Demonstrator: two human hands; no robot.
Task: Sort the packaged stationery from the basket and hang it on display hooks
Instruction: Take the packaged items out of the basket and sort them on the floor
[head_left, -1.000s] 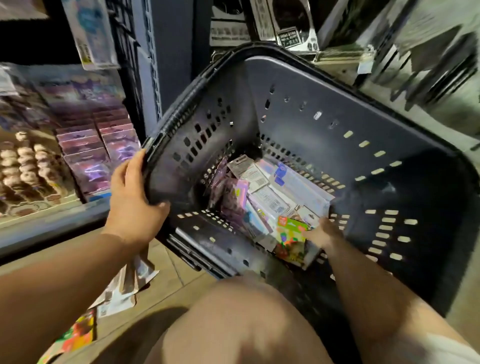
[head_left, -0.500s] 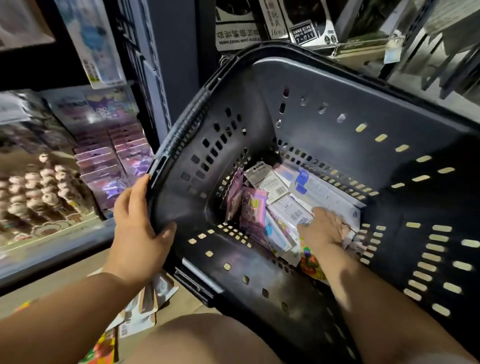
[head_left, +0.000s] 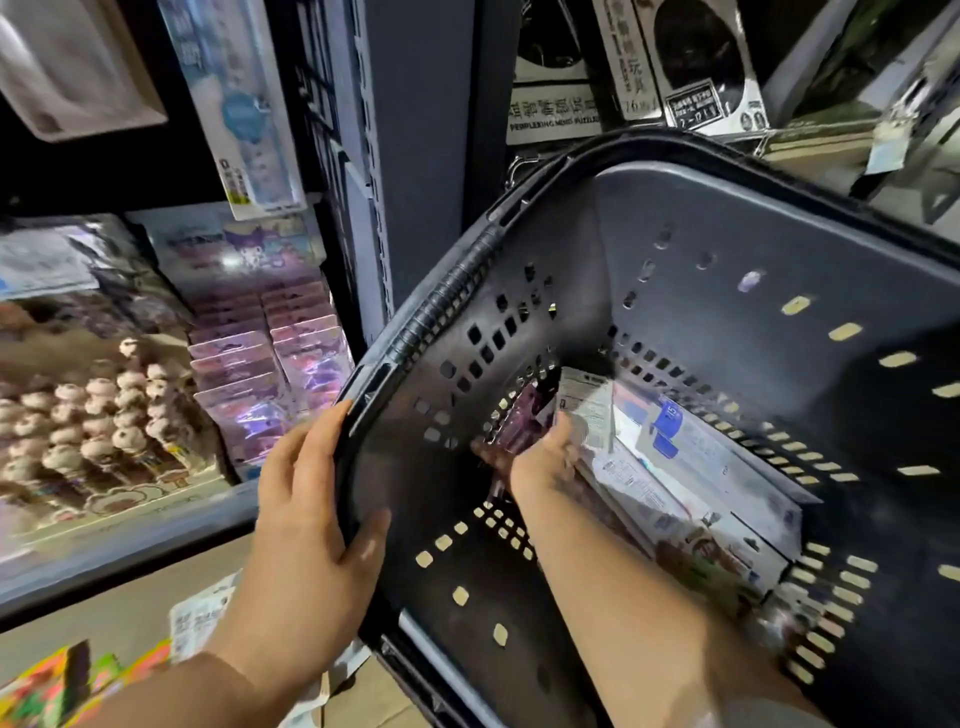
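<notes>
The packs of stationery (head_left: 675, 467) lie heaped in the low corner of the basket (head_left: 675, 176), which is tipped toward the person, likely so they gather within reach. The left hand (head_left: 311, 509) grips the rim to hold that tilt. The right hand (head_left: 540, 457) reaches among the purple packs (head_left: 519, 421); blur hides whether it grasps one. More loose packs (head_left: 200, 621) lie on the floor.

The right hand (head_left: 540, 457) is motion-blurred and its fingers are buried among the stationery packets (head_left: 696, 462), so its grasp cannot be determined. The basket (head_left: 675, 249) is cut off at the right edge; print on the packets is illegible.
</notes>
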